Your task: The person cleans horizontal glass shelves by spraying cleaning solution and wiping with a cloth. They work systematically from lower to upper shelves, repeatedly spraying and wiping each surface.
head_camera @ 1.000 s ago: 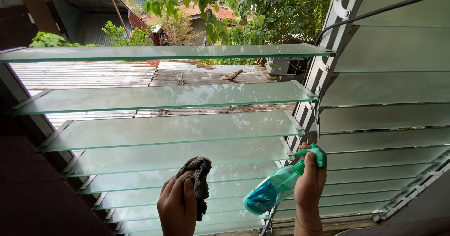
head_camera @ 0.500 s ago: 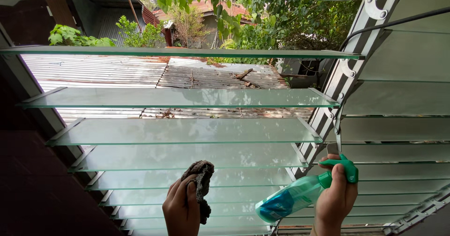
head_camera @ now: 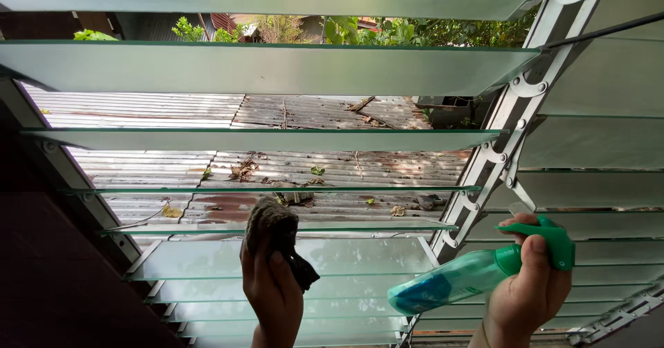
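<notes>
Open glass louvres [head_camera: 277, 140] over a rusty roof [head_camera: 207, 106] face the left hand [head_camera: 273, 289], clenched on a soft, limp rag [head_camera: 273, 227] bunched above its fingers, while the right hand [head_camera: 529, 286] grips a light, probably slippery spray bottle [head_camera: 456, 279] at the neck.

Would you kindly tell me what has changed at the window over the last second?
The left hand lifted its dark grey cloth to a higher frosted glass louvre slat. The right hand shifted rightward. Both grips, including the green-capped spray bottle, are unchanged.
</notes>
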